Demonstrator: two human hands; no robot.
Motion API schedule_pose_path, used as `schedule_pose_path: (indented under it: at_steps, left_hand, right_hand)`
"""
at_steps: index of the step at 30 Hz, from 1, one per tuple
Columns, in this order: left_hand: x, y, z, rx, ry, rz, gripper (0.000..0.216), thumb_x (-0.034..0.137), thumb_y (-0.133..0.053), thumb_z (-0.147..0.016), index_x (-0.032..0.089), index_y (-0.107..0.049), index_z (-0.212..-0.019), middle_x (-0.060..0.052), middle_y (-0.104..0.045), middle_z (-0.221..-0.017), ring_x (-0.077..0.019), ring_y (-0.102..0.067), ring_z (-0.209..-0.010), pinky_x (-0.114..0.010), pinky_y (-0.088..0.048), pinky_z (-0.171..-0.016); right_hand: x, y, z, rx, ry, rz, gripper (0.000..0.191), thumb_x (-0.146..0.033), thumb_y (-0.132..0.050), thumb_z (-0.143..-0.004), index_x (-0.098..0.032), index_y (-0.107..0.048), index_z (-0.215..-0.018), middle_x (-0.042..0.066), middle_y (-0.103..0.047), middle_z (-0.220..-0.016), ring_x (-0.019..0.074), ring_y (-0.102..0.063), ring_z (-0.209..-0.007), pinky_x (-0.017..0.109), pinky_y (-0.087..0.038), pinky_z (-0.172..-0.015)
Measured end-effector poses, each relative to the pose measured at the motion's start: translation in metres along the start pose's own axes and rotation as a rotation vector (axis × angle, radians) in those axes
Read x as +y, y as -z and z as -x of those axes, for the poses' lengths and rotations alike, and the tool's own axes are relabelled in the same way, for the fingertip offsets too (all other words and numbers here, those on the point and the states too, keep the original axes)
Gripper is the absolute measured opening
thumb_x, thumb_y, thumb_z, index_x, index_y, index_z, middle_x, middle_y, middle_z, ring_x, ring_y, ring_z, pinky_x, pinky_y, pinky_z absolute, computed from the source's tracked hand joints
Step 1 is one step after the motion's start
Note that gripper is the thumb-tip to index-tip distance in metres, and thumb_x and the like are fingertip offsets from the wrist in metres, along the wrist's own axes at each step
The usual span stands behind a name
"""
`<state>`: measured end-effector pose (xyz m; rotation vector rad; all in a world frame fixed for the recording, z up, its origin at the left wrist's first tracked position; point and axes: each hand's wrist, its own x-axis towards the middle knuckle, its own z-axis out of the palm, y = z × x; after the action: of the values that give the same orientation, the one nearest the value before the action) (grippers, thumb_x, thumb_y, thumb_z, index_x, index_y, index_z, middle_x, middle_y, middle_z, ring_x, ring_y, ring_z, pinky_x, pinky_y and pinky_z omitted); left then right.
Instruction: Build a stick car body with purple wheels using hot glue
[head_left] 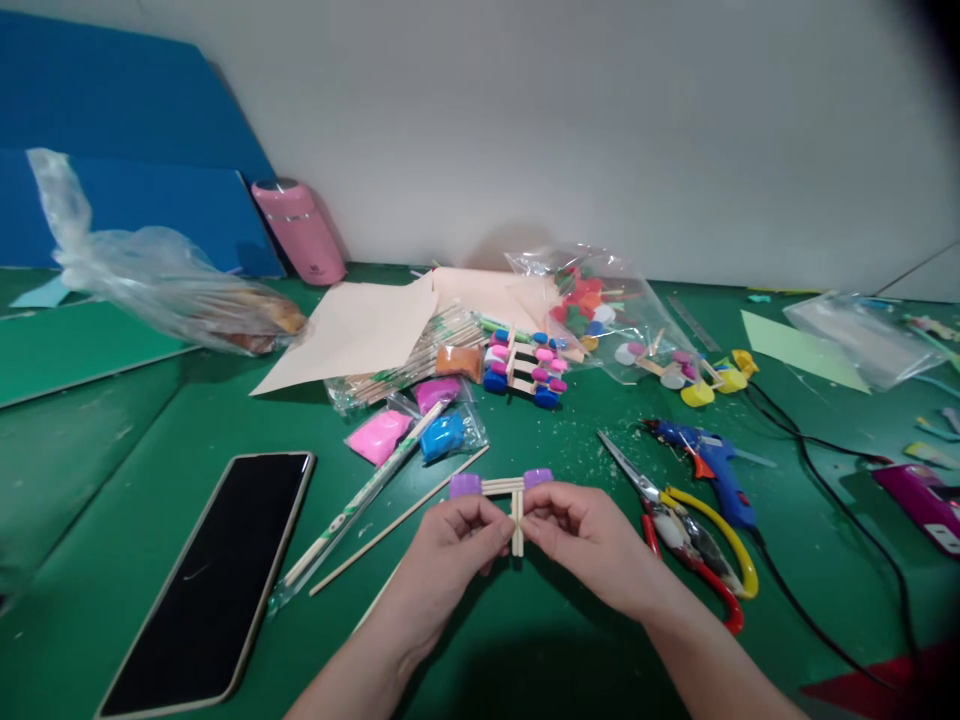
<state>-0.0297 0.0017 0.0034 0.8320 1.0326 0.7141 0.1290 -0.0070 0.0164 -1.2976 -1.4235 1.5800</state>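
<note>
Between my two hands is a small T-shaped frame of wooden sticks, with a purple wheel-like piece at the left end of its crossbar and another purple piece at the right end. My left hand pinches the upright part from the left. From the right, my right hand pinches the same part, fingertips close to the left ones. A loose wooden stick lies on the table left of my left hand. Scissors and red-handled pliers lie right of my right hand.
Behind the hands stand little stick frames with coloured wheels. Bags of coloured clay and wrapped sticks lie left of them. A phone is at left, a blue glue gun with its cord at right, a pink flask by the wall.
</note>
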Motion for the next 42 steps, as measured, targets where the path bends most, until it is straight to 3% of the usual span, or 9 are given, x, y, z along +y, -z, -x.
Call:
schedule_pose_path:
  at_steps: [9, 18, 42]
  left_hand:
    - [-0.0003, -0.0014, 0.0002, 0.006, -0.02, 0.017, 0.019, 0.025, -0.065, -0.067, 0.013, -0.057, -0.056, 0.003, -0.051, -0.05, -0.0074, -0.037, -0.048, -0.02, -0.026, -0.048]
    - [-0.0004, -0.001, -0.0007, 0.012, -0.032, 0.013, 0.021, 0.028, -0.068, -0.065, 0.013, -0.058, -0.054, 0.003, -0.05, -0.048, -0.007, -0.036, -0.047, -0.02, -0.025, -0.046]
    - [-0.0015, 0.002, 0.0005, -0.011, -0.062, -0.045, 0.019, 0.025, -0.065, -0.07, 0.014, -0.058, -0.057, 0.003, -0.047, -0.051, -0.0079, -0.035, -0.05, -0.02, -0.026, -0.048]
  right_hand:
    - [-0.0032, -0.0021, 0.0003, 0.041, -0.008, -0.074, 0.017, -0.025, -0.056, -0.08, -0.014, -0.065, -0.088, -0.001, -0.058, -0.067, 0.0094, -0.049, -0.057, 0.019, -0.037, -0.053]
    - [0.0, -0.0053, 0.0012, 0.085, -0.003, 0.016, 0.019, -0.029, -0.056, -0.078, -0.014, -0.065, -0.074, -0.002, -0.054, -0.06, 0.0092, -0.044, -0.053, 0.019, -0.033, -0.048]
    - [0.0007, -0.0075, 0.0041, 0.105, 0.012, 0.062, 0.021, -0.028, -0.053, -0.08, -0.013, -0.064, -0.07, 0.0, -0.057, -0.063, 0.0118, -0.049, -0.06, 0.022, -0.038, -0.058]
